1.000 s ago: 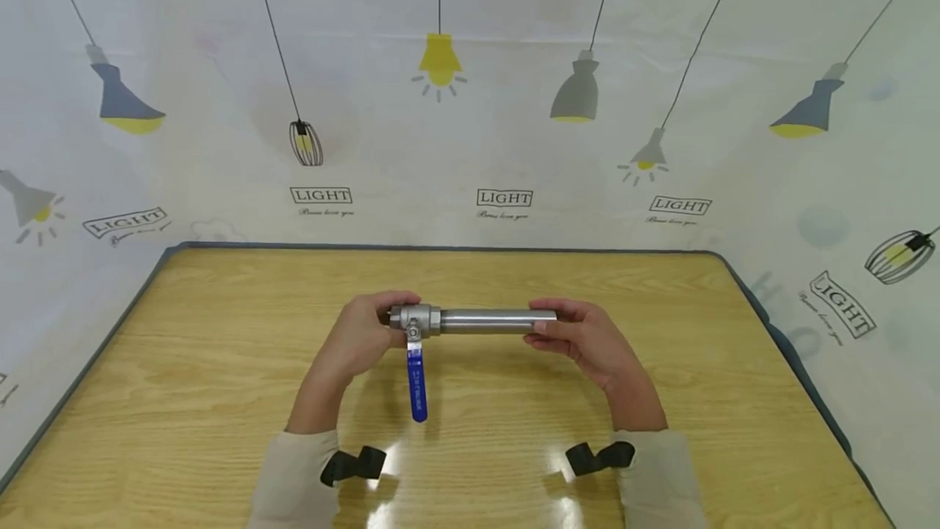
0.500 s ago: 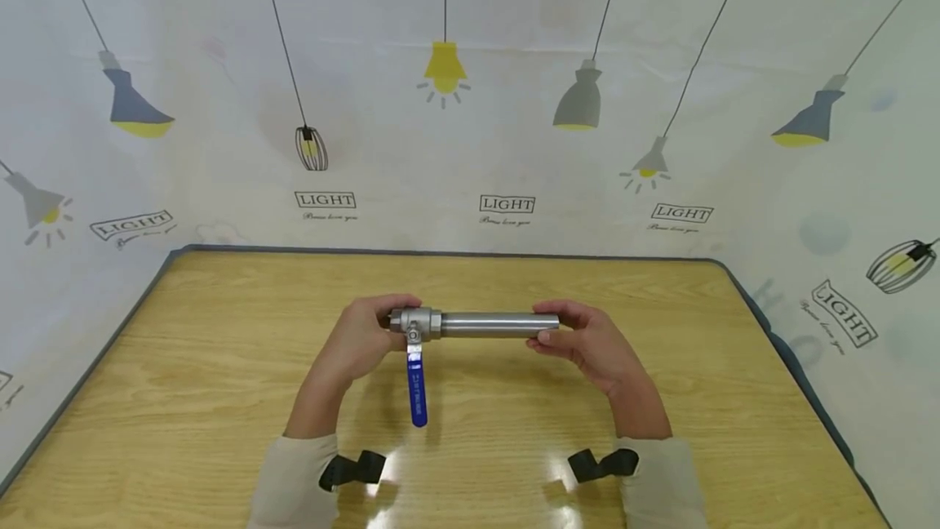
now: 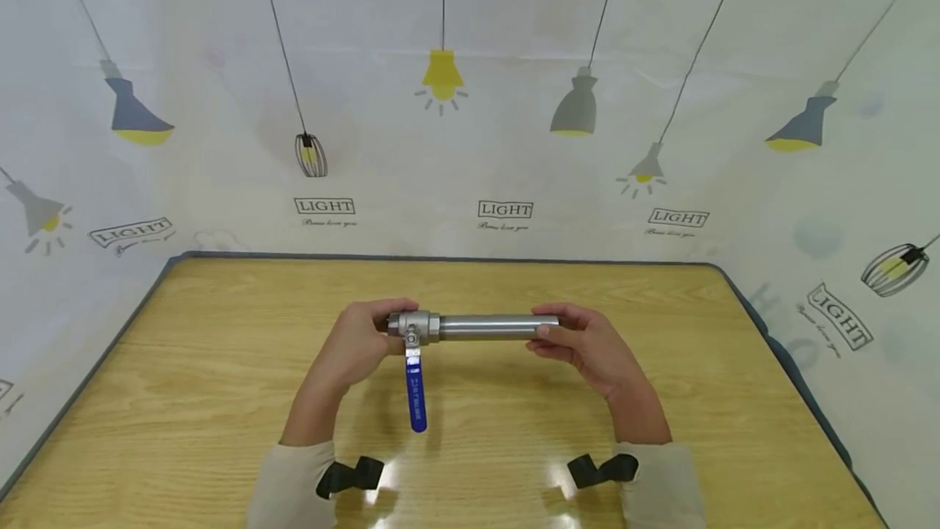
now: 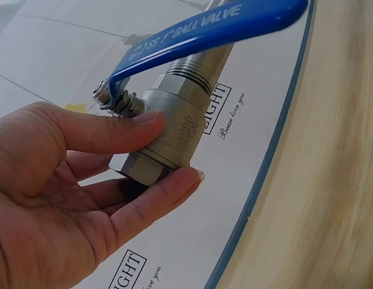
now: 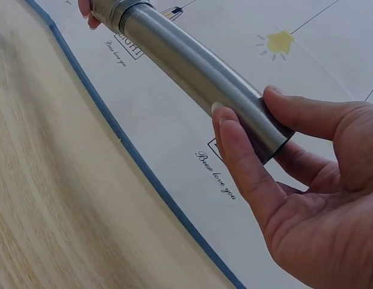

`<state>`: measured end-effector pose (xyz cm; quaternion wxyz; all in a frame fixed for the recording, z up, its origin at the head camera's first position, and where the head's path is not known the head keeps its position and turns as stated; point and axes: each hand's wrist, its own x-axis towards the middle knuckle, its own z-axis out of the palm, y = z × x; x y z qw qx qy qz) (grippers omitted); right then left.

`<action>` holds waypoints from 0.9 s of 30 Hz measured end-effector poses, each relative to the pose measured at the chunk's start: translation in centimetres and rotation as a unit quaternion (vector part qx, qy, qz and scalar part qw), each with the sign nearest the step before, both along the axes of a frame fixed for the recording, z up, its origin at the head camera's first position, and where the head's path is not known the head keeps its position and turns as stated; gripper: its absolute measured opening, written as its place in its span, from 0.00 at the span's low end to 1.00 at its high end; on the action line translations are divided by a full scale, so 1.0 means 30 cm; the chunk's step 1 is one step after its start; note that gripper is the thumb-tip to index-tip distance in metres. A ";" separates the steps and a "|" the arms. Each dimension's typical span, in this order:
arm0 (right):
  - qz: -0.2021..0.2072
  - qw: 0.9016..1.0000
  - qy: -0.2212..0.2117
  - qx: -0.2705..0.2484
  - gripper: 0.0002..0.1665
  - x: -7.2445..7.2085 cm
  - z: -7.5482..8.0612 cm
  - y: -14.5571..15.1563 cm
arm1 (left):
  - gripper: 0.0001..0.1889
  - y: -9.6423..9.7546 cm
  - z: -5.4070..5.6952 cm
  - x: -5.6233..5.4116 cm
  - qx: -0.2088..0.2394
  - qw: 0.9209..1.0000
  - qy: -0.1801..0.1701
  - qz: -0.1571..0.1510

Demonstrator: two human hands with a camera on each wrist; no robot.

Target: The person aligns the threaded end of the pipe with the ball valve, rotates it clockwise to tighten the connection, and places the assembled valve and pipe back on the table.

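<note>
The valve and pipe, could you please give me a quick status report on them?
Left hand gripping valve. Right hand holding pipe near its free end. Pipe joined to valve, some thread showing; blue handle crosswise. Nothing seen in the way.

A wood-grained table (image 3: 220, 366) spreads beneath a person's left hand (image 3: 358, 345) and right hand (image 3: 598, 349), its yellow-brown top reaching past both of them on either side. A blue-grey edging (image 3: 441, 258) runs straight across beyond the hands, rounds the far corners, then slants back along the outer side of each, looking wider and uneven past the right. On the near side of the hands, two patches of glare (image 3: 389, 472) shine on the wood, with soft shadows (image 3: 382, 503) beside them.
</note>
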<state>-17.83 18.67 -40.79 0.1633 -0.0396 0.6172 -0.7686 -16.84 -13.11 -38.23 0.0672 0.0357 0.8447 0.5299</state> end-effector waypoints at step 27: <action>0.006 1.000 0.024 0.001 0.18 0.010 0.016 0.001 | 0.26 0.001 0.009 0.004 -0.009 1.000 0.006 -0.004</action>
